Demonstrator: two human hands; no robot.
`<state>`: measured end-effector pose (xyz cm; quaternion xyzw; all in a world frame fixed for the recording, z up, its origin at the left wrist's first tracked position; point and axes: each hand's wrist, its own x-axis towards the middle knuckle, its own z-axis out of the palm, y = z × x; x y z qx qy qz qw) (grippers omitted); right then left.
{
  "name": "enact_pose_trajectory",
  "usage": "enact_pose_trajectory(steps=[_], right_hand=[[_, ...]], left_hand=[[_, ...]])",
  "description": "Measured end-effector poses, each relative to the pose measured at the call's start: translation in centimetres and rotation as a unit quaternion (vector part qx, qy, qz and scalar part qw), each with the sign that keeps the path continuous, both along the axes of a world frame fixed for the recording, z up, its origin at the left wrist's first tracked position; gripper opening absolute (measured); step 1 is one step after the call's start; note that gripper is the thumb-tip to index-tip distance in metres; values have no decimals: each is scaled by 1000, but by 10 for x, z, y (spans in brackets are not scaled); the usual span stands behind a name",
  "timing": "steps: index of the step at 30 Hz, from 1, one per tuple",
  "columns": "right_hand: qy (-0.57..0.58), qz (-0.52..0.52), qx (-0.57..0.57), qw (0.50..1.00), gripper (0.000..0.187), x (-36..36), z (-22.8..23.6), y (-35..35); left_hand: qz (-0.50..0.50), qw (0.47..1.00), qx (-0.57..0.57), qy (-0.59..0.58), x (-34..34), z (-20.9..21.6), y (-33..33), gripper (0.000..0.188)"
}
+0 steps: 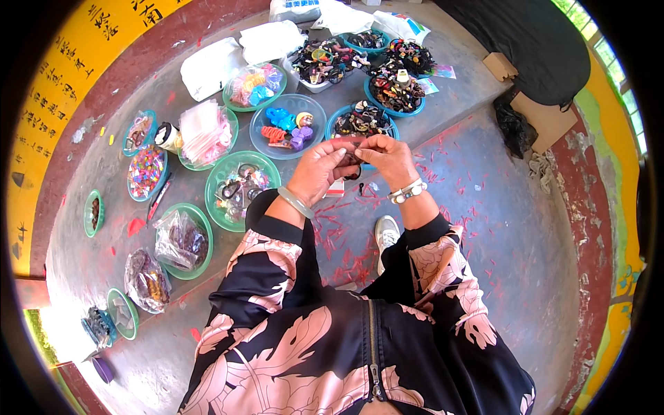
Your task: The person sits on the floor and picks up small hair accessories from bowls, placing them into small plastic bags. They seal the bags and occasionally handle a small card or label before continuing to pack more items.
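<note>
My left hand point(319, 171) and my right hand point(389, 164) meet in front of me with fingertips pinched together. Between them is a small dark hair tie point(353, 173), its loop hanging below the fingers; most of it is hidden. Just beyond my hands stands a blue basket point(397, 133) heaped with dark hair ties. Left of that, a see-through bowl point(257, 142) holds blue, orange and purple pieces. A green basket point(211, 207) with black loops and small packets sits by my left wrist. A red-and-white box point(335, 188) lies partly hidden under my hands.
More baskets of hair ties, like the blue one point(413, 111), and white bags point(211, 68) stand farther back. Pink sheets point(205, 131), bright beads point(146, 173) and bagged dark pieces point(181, 238) lie leftward. Red scraps point(449, 228) litter the floor; a black bag point(515, 124) lies right.
</note>
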<state>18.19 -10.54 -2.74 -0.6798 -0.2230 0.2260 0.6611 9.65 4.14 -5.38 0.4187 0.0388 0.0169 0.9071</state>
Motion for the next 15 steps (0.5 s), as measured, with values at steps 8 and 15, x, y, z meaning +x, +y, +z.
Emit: enact_pose_trajectory(steps=[8,15], right_hand=[[22,-18,17,999,11,4,-3,-2],[43,-28,7,999,11,3,3,-3]], left_hand=[[20,1000,-10,21,0,-1,0,18],[39,998,-31,39,0,8,3,18]])
